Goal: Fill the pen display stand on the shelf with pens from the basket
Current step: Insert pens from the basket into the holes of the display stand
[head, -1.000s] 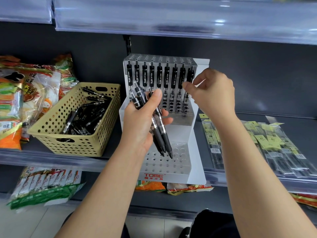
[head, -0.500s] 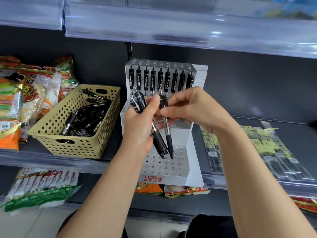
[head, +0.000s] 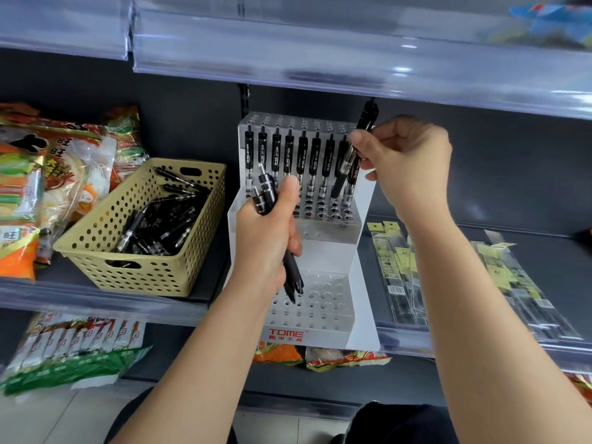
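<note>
Right hand [head: 407, 168] pinches a pen [head: 345, 166] over the partly filled stand [head: 358, 267]. Left hand [head: 266, 241] grips spares [head: 267, 193]; the basket [head: 141, 277] holds more.

My right hand [head: 408, 165] has pulled one pen [head: 344, 168] from the bundle [head: 266, 195] in my left hand [head: 266, 241] and raised it to the right end of the stand [head: 323, 251]'s top row.
</note>
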